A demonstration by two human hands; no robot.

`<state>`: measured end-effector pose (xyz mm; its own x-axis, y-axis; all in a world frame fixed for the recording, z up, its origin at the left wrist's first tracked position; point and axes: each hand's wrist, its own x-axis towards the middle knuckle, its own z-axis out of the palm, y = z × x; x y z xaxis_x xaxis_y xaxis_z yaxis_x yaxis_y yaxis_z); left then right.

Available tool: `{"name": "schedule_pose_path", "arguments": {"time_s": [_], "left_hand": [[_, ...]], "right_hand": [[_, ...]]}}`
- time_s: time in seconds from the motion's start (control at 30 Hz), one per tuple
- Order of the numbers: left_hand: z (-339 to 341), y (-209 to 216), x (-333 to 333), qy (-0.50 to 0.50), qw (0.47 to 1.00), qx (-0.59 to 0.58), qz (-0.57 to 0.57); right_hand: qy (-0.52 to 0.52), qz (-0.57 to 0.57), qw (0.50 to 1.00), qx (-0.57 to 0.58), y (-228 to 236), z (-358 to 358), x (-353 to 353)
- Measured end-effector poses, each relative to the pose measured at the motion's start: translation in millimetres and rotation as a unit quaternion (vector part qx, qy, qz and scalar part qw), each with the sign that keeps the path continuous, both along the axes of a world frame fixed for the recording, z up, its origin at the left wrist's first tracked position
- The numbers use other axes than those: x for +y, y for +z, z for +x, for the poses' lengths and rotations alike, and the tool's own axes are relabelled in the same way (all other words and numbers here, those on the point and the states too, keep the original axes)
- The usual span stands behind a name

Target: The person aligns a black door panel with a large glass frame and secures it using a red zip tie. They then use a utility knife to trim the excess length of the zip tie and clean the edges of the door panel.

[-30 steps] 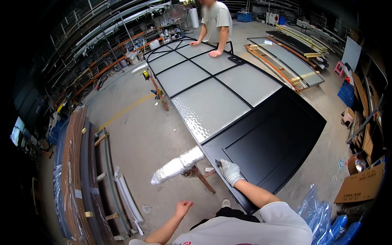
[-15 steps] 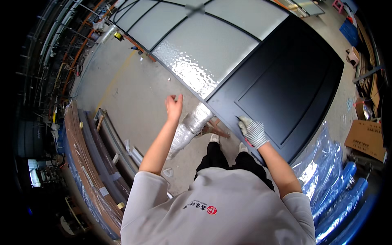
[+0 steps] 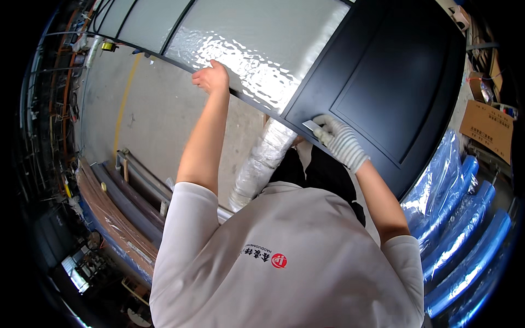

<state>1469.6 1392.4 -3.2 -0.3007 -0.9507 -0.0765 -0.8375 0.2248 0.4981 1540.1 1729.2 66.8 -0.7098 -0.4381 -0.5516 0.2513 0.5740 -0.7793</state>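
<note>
A large dark-framed door (image 3: 306, 112) lies in front of me, with a textured glass section (image 3: 246, 38) and a dark solid panel (image 3: 402, 82). My bare left hand (image 3: 212, 77) is at the frame's near edge, thumb over the glass side and fingers curled along the outer side. On my right hand (image 3: 340, 141) is a striped, light work glove. Its fingers pinch a small flat metallic scraper blade (image 3: 311, 125), held over the dark frame near the corner where glass and panel meet. The gloved fingertips partly cover the blade.
A plastic-wrapped support (image 3: 262, 161) stands under the door's near edge. Wrapped long profiles (image 3: 117, 213) lie at left. Blue film rolls (image 3: 456, 251) and a cardboard box (image 3: 486, 131) are at right. Racks of long stock line the far left.
My left hand has moved up and left from over the floor to the door's edge. The right hand has shifted up slightly, and the blade now shows clearly. My view has turned and come closer.
</note>
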Motion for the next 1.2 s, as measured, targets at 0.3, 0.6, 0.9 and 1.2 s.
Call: {"name": "schedule_pose_path", "arguments": {"time_s": [0.3, 0.6, 0.9, 1.2], "left_hand": [[-0.5, -4.6, 3.5, -0.012, 0.998, -0.035, -0.055], [-2.7, -8.1, 3.4, -0.003, 0.993, -0.079, -0.088], [-2.0, -5.7, 4.7, -0.012, 0.995, -0.056, -0.086], [-1.6, -1.9, 7.7, -0.013, 0.996, -0.042, -0.075]], "right_hand": [[0.092, 0.018, 0.996, -0.006, -32.6, -26.0, -43.6], [0.012, -0.081, 0.992, -0.091, -59.8, -20.0, -45.5], [0.054, -0.215, 0.9, -0.375, -24.4, -58.1, -38.8], [0.059, -0.04, 0.996, -0.058, -43.2, -34.5, -36.3]]}}
